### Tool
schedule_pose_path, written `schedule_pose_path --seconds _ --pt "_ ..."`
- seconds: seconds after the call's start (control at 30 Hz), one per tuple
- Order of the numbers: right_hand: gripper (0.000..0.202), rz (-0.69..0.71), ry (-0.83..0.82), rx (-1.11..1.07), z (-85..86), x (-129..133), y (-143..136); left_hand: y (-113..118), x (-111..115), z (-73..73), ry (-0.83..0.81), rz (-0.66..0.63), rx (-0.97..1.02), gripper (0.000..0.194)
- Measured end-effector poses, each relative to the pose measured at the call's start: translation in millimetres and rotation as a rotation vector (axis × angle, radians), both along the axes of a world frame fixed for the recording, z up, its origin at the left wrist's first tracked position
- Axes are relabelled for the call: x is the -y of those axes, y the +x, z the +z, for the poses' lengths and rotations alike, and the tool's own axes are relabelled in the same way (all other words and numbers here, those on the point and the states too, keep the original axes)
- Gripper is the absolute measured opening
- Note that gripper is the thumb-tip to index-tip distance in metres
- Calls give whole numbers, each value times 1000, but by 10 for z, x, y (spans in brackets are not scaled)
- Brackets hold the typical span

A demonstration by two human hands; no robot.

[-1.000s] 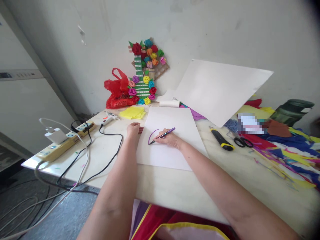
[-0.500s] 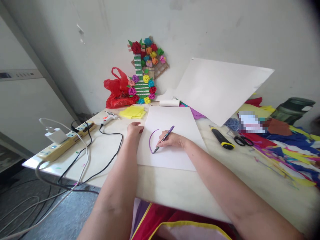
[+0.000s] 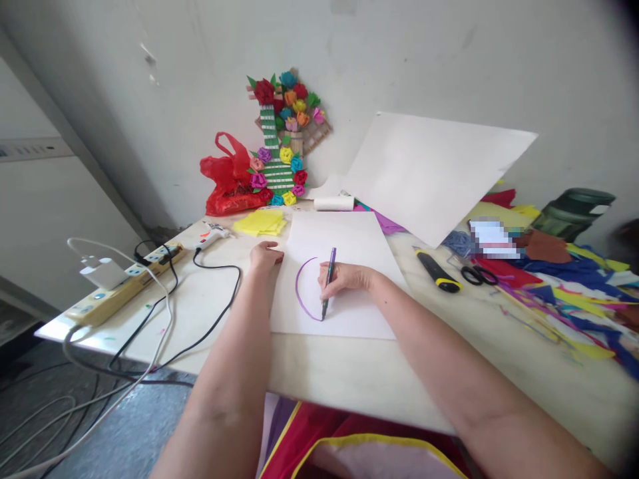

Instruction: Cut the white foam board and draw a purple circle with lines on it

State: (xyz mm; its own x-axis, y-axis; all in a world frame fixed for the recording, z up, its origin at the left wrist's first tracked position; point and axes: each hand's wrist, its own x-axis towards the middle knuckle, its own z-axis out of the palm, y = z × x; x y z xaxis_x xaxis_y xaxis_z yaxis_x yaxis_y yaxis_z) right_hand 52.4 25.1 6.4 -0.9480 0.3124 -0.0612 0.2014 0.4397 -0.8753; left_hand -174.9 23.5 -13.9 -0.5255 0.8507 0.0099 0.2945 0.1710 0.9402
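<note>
My right hand (image 3: 342, 279) is wrapped round a purple marker (image 3: 329, 279), held nearly upright with its tip touching the white sheet (image 3: 359, 246). A curved purple line (image 3: 298, 286) runs down the sheet's left part and bends right to the marker tip. Beside the sheet's left edge rests my left hand (image 3: 265, 256), fingers apart and bent toward the paper, holding nothing.
Yellow paper (image 3: 260, 223), a glue gun (image 3: 212, 235) and a power strip (image 3: 120, 286) lie to the left. A cutter (image 3: 436, 271), scissors (image 3: 479, 275) and coloured scraps lie to the right. Paper-flower decorations (image 3: 279, 173) and a big white board (image 3: 434, 173) stand behind.
The marker tip has moved down and right with my right hand, and the marker is more upright. The purple curve is longer. My left hand stays beside the sheet.
</note>
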Motion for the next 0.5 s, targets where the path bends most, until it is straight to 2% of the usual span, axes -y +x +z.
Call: schedule_pose_path --seconds 0.13,0.23,0.33,0.5 --pt "26 -19 -57 -31 -2 9 33 1 -5 8 2 9 49 47" --pt "23 -156 -174 -233 -27 11 62 3 -27 9 -12 8 73 45" --pt "22 -390 -218 -503 -42 3 65 -3 -64 0 -63 1 -7 45" --pt "19 -877 -55 -670 -33 -56 44 4 -111 0 -138 -53 -409 45"
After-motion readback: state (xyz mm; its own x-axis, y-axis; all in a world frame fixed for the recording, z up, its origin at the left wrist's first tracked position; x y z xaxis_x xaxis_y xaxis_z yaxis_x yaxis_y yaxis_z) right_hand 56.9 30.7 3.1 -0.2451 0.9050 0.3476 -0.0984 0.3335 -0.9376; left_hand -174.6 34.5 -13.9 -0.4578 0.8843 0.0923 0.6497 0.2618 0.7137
